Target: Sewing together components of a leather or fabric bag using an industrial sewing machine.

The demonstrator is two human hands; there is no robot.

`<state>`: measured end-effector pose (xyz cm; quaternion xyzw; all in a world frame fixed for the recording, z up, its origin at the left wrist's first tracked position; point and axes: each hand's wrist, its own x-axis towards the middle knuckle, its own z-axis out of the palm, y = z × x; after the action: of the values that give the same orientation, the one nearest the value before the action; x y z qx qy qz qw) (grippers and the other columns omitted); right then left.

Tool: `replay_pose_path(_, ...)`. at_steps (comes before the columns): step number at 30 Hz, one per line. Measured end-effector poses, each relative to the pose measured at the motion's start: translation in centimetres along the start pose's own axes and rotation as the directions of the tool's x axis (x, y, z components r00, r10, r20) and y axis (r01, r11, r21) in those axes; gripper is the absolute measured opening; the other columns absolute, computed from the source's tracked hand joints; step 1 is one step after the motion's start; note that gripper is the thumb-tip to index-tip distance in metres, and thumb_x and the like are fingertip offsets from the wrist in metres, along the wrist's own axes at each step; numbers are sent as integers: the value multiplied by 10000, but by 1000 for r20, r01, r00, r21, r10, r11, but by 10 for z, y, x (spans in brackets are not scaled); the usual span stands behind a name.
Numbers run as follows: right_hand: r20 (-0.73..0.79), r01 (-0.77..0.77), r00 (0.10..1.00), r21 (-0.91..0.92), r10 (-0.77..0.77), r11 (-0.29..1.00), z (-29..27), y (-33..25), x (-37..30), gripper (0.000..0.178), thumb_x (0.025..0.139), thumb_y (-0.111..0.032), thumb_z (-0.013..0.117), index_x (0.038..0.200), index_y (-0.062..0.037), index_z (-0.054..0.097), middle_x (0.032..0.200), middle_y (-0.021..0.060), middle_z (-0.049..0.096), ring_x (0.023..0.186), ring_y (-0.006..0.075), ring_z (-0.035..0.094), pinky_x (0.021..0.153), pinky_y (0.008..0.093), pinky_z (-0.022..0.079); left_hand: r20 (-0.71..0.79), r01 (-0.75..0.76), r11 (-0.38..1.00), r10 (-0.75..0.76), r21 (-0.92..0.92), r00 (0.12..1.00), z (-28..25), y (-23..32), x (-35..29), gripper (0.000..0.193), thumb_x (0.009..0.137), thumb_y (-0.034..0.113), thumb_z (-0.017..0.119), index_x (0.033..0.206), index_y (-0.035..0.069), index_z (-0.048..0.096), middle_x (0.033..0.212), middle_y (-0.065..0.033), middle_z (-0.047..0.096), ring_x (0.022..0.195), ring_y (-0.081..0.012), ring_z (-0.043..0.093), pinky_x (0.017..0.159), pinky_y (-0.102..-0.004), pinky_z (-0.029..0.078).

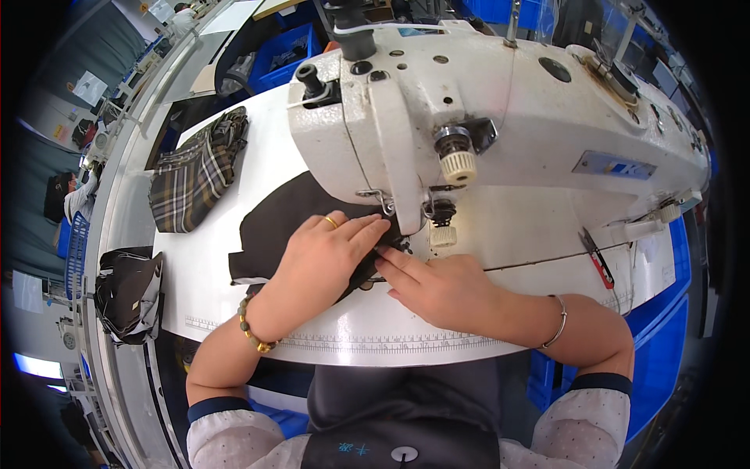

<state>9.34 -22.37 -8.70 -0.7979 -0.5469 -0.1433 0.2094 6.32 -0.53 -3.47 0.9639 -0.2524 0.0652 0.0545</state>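
A dark brown-black fabric piece (277, 215) lies on the white sewing machine table, partly under the head of a white sewing machine (539, 117). My left hand (328, 254) rests flat on this fabric, fingers stretched toward the needle area. From the right, my right hand (445, 289) meets the fabric's edge just in front of the presser foot, its fingertips close together on it. The two hands' fingertips almost touch. Needle and stitching point are mostly hidden by the machine head and my fingers.
Folded plaid fabric (195, 176) lies at the table's left. Beside the left edge sits a bundle of dark pieces (131, 295). Red-handled thread snips (598, 262) lie right of my right hand. A ruler strip (391, 344) follows the front edge. A blue bin (285, 55) stands behind.
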Motion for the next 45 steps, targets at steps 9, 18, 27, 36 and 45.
replay_pose_path(9,85,145,985,72,-151,987,1,-2,-6,372,843,-250,734,1170,-73,709,1211,83,713,559,145,633,455,288,492,-199,-85,994,97,71,975,11,-11,10,239,712,65,643,931,113,724,886,0,676,840,-201,623,778,-335,475)
replay_pose_path(18,84,-27,996,60,22,998,-1,2,-3,482,877,-316,716,1232,5,654,1321,160,640,606,185,673,491,310,535,-284,-78,993,50,-85,957,21,-17,15,180,718,83,663,886,95,725,859,-33,678,695,-256,616,642,-357,509)
replay_pose_path(27,146,-47,989,95,32,994,-2,-2,-6,474,894,-332,703,1206,23,670,1347,194,618,629,223,683,517,326,546,-264,-31,975,-29,-219,964,29,-19,18,137,783,121,722,910,86,759,840,-43,705,708,-266,665,599,-372,537)
replay_pose_path(36,189,-243,955,62,228,968,-12,-5,-7,506,834,-479,758,1204,-138,716,1400,171,575,716,185,702,539,310,533,-226,-16,964,-46,-266,973,27,-22,19,136,811,104,726,938,56,737,857,-105,725,662,-300,672,587,-380,516)
replay_pose_path(45,172,-125,977,-22,127,992,-6,-7,-8,564,829,-504,756,1214,-95,706,1393,167,581,583,132,651,437,285,460,-266,-36,958,-43,-285,963,32,-19,19,172,762,104,786,928,66,764,805,-83,697,663,-272,662,591,-359,517)
